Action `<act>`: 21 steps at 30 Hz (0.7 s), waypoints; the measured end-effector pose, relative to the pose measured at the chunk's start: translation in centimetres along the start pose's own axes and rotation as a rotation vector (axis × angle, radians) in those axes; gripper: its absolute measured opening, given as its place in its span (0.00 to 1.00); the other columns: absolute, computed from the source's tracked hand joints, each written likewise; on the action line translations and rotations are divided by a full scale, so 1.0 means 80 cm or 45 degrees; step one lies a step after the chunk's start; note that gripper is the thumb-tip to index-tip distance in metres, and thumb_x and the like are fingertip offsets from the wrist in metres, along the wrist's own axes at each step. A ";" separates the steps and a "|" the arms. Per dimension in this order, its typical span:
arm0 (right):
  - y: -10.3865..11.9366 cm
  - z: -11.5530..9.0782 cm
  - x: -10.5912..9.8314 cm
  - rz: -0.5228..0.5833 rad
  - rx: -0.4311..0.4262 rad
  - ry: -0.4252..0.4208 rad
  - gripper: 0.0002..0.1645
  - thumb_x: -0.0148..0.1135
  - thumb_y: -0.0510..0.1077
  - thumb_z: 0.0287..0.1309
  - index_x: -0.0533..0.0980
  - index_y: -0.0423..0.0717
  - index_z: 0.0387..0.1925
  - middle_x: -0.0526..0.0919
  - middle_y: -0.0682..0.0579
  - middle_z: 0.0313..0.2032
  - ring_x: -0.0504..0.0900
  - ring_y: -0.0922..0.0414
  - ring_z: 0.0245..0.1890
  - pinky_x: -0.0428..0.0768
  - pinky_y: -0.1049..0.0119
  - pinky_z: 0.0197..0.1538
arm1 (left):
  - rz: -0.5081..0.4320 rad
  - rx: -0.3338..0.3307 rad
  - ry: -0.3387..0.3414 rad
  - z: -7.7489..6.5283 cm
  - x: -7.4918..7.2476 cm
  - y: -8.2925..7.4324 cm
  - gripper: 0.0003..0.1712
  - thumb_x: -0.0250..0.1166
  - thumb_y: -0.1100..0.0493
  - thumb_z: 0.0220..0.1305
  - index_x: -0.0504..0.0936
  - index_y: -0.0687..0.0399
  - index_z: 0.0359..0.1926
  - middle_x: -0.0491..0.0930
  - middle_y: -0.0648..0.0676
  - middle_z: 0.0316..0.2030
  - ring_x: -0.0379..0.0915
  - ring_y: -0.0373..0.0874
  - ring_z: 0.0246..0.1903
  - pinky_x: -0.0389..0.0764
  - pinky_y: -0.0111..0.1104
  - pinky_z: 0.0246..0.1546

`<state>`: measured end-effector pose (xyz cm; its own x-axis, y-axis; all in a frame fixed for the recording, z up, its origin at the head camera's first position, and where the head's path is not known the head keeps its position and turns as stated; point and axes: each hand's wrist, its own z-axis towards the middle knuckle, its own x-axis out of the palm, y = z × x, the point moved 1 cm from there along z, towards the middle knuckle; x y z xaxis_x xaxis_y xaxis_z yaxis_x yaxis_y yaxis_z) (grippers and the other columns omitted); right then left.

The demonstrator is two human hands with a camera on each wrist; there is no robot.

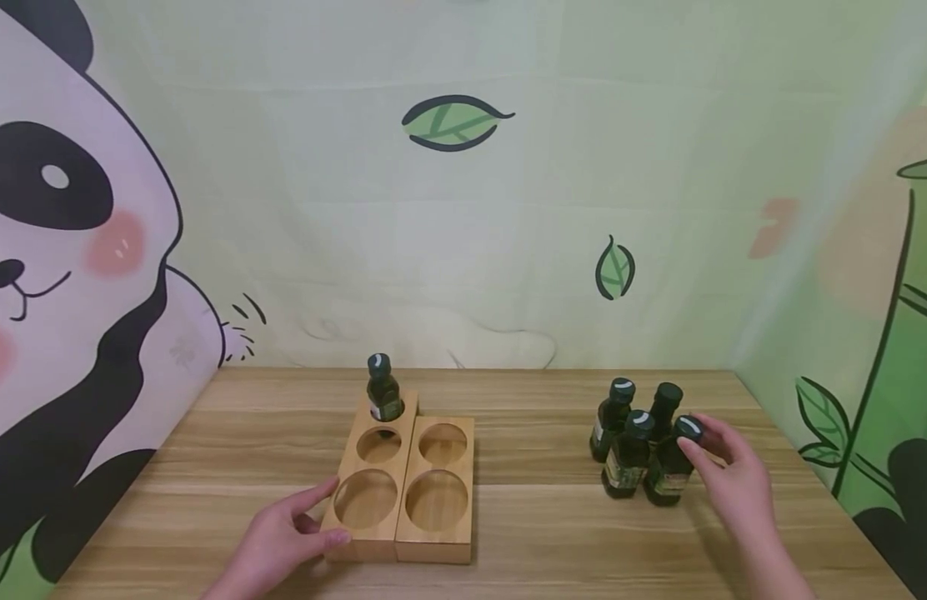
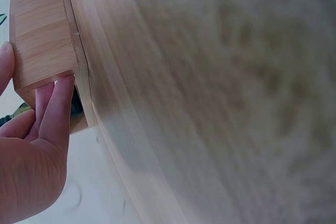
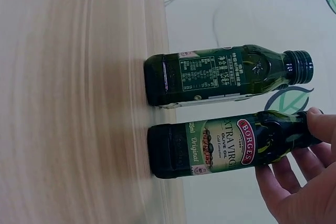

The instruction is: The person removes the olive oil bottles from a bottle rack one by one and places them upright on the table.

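Observation:
On the left of the table, in the head view, two wooden holders [image 1: 435, 543] with round holes stand side by side. My left hand [image 1: 276, 533] grips the left holder at its near left corner; the left wrist view shows fingers and thumb [image 2: 5, 66] on opposite faces. A small dark green olive oil bottle [image 1: 384, 392] stands upright in that holder's far hole. At right, my right hand [image 1: 737, 479] pinches the cap end of the nearest right olive oil bottle [image 3: 226, 145]. That bottle is upright, its base at the tabletop.
Several like bottles cluster beside the held one, including a front-left bottle [image 1: 626, 458], a back-left bottle [image 1: 609, 421] and a back-right bottle [image 1: 664, 408]. Wood-grained tabletop [image 1: 531, 492] lies between holders and bottles. A printed cloth [image 1: 523, 208] hangs behind the table.

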<state>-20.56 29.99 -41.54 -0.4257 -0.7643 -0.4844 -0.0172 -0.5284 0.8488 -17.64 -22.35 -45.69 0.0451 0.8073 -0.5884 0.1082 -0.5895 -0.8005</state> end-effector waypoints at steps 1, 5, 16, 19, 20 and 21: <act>0.000 0.000 0.000 0.001 0.000 -0.001 0.29 0.65 0.47 0.66 0.72 0.44 0.65 0.77 0.41 0.57 0.72 0.68 0.48 0.69 0.87 0.41 | -0.002 -0.003 0.002 0.000 0.000 0.000 0.50 0.83 0.46 0.40 0.75 0.52 0.66 0.81 0.49 0.34 0.75 0.42 0.30 0.74 0.35 0.28; 0.000 0.000 -0.001 0.009 -0.017 -0.006 0.28 0.64 0.47 0.66 0.72 0.43 0.65 0.77 0.40 0.57 0.70 0.74 0.45 0.69 0.87 0.41 | -0.002 -0.010 0.004 0.001 0.000 -0.001 0.50 0.83 0.46 0.40 0.75 0.52 0.66 0.81 0.49 0.35 0.75 0.42 0.30 0.75 0.35 0.28; -0.004 0.000 -0.003 0.044 -0.096 -0.005 0.29 0.67 0.46 0.64 0.73 0.39 0.63 0.79 0.54 0.50 0.71 0.78 0.42 0.71 0.85 0.42 | -0.018 -0.006 0.009 0.001 0.001 0.000 0.50 0.82 0.46 0.40 0.75 0.52 0.67 0.81 0.49 0.34 0.75 0.43 0.30 0.75 0.34 0.28; -0.005 0.000 -0.004 0.047 -0.117 0.013 0.31 0.67 0.46 0.64 0.71 0.37 0.64 0.79 0.49 0.53 0.69 0.80 0.42 0.70 0.86 0.43 | -0.020 0.004 0.003 0.000 0.000 0.000 0.50 0.83 0.46 0.40 0.75 0.52 0.66 0.81 0.50 0.34 0.75 0.43 0.30 0.75 0.34 0.28; -0.005 0.000 -0.004 0.045 -0.122 0.021 0.32 0.67 0.46 0.64 0.70 0.37 0.65 0.78 0.45 0.55 0.68 0.80 0.43 0.70 0.86 0.44 | -0.019 0.007 0.000 0.000 0.000 0.000 0.50 0.83 0.47 0.40 0.76 0.52 0.66 0.81 0.50 0.35 0.75 0.43 0.30 0.75 0.34 0.28; -0.005 -0.001 -0.005 0.039 -0.130 0.026 0.32 0.66 0.46 0.65 0.69 0.37 0.66 0.76 0.40 0.57 0.68 0.80 0.44 0.69 0.86 0.44 | -0.018 0.007 -0.003 0.000 0.000 0.000 0.49 0.83 0.47 0.40 0.76 0.52 0.66 0.81 0.50 0.35 0.75 0.43 0.30 0.75 0.34 0.28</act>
<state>-20.33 30.47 -41.72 -0.4062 -0.7874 -0.4636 0.0885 -0.5388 0.8377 -17.64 -22.32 -45.69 0.0415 0.8153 -0.5775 0.1030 -0.5784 -0.8092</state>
